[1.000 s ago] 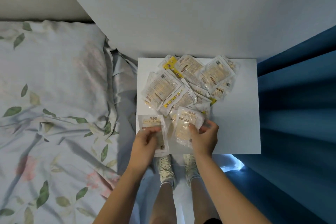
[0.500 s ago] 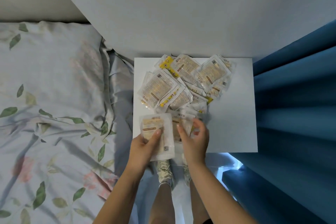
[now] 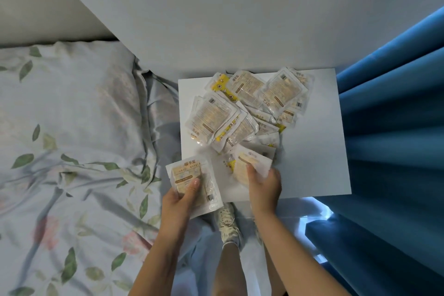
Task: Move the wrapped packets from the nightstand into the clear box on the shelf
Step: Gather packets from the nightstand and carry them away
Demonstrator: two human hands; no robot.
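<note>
You've got your left hand (image 3: 179, 196) gripping one packet (image 3: 192, 181) off the nightstand's (image 3: 312, 151) near-left corner, thumb across its face so it can't slip; your right hand (image 3: 263, 184) is pinching another packet (image 3: 249, 164) at the near edge of the pile (image 3: 242, 108), probably peeling it loose; most packets are on the nightstand; clear box and shelf aren't in view, so loading up both hands looks sensible.

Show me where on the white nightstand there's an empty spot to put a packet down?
The nightstand is bare along its right side, between the packet pile and the blue curtain, and at the near right corner beside the right hand. The far left and middle are crowded.
</note>
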